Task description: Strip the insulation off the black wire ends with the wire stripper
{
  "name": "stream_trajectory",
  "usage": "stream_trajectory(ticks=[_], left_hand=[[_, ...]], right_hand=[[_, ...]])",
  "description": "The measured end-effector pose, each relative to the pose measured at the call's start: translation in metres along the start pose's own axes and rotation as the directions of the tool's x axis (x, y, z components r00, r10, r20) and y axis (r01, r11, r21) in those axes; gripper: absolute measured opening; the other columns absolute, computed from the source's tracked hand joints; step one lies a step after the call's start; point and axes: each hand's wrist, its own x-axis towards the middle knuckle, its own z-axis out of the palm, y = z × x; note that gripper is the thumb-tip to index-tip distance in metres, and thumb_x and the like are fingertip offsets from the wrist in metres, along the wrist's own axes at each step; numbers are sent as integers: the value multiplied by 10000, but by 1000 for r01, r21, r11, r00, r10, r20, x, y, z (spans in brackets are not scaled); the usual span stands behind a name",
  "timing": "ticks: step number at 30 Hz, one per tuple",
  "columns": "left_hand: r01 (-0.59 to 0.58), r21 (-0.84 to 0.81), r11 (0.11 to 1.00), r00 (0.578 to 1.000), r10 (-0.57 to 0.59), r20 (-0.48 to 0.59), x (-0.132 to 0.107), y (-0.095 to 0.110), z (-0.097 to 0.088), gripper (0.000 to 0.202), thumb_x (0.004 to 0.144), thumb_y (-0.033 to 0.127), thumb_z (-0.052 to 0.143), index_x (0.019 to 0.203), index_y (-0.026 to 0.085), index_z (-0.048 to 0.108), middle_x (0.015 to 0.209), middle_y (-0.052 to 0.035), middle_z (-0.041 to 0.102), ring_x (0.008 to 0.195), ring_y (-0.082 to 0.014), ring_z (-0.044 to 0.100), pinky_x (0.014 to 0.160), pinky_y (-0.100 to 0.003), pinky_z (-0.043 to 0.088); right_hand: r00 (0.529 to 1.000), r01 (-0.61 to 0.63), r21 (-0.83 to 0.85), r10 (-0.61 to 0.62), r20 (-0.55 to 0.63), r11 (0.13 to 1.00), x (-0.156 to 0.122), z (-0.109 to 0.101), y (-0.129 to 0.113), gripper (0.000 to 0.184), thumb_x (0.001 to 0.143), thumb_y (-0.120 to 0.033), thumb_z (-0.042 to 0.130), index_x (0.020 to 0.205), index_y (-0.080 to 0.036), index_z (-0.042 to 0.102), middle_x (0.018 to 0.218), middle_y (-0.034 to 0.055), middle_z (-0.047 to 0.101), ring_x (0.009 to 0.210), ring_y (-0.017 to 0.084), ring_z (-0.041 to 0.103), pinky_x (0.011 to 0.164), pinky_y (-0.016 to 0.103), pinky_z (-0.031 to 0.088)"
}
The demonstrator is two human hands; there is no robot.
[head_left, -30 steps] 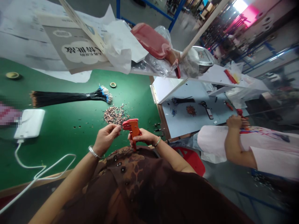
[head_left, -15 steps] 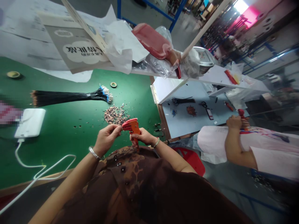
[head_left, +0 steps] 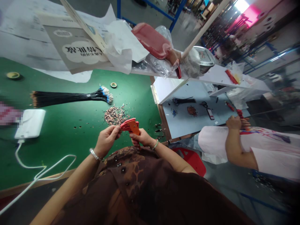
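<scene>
left fingers [head_left: 112, 131] pinching what looks like a thin wire end at the mouth of the orange crimping pliers [head_left: 134, 127], too small to be sure; right fingers [head_left: 138, 135] clenched round the handles. pliers just below the pile of copper terminals [head_left: 116, 115] on the green counter [head_left: 70, 156]. best with a steady pinch, end square, even squeeze.

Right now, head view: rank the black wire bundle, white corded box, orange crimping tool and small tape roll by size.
1. Black wire bundle
2. White corded box and orange crimping tool: unsure, the tool is nearer and partly hidden
3. Small tape roll
</scene>
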Motion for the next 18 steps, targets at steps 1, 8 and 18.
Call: stream_trajectory(ticks=[1, 8, 18], left_hand=[[-7, 12, 1000, 1000, 7, -10, 0, 0, -1, 290, 855, 395, 567, 696, 159, 623, 575, 10, 558, 530, -92, 484, 538, -208, 413], [-27, 15, 1000, 1000, 27, -6, 2, -1, -7, 265, 825, 407, 604, 738, 160, 642, 621, -1, 599, 558, -102, 524, 555, -214, 436], [-65, 85, 994, 995, 59, 76, 5, 1, -9, 311, 805, 463, 612, 741, 160, 636, 623, 1, 593, 574, -111, 510, 561, -223, 420]], right_hand=[[999, -4, -4, 4, 42, 1000, 0, -1, -2, 431, 735, -494, 757, 827, -133, 540, 559, -36, 541, 455, 91, 515, 454, 220, 447], [983, -60, 56, 49, 178, 997, -6, -14, -11, 483, 745, -468, 764, 993, -92, 591, 795, 64, 647, 710, 192, 671, 670, 347, 565], [969, -101, 22, 93, 227, 995, -5, -19, -17, 502, 726, -482, 776, 983, -82, 612, 774, 65, 655, 704, 198, 681, 659, 329, 556]])
